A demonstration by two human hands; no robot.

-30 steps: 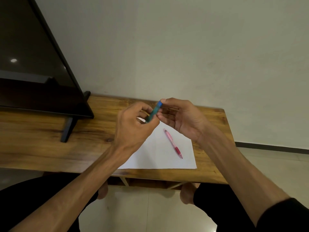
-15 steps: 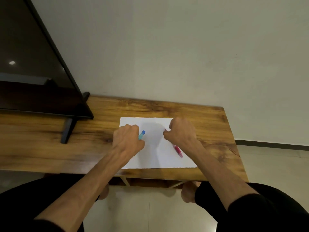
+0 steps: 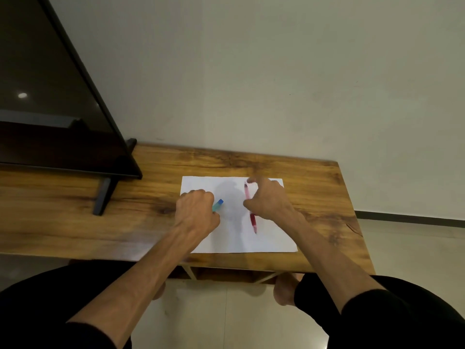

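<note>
Nearest me are my black-trousered knees (image 3: pixel 407 313) and a bare foot (image 3: pixel 284 292) under the front edge of the wooden table (image 3: pixel 75 222). On it lies a white sheet of paper (image 3: pixel 273 239), and both hands work over it. My left hand (image 3: pixel 197 214) is clenched round a short teal stick (image 3: pixel 218 204), only its blue end poking out. My right hand (image 3: pixel 270 201) pinches the pink pen (image 3: pixel 253 219) between thumb and forefinger along the upper barrel, with its red tip towards me on the sheet. I judge the pen light, stiff and smooth, apt to roll, so the ribbed red grip is the surer hold. The paper is thin and may slide. Farther left a television (image 3: pixel 50 122) on its black foot (image 3: pixel 102 197) crowds that side, well apart from the sheet; behind is bare wall (image 3: pixel 276 71)
</note>
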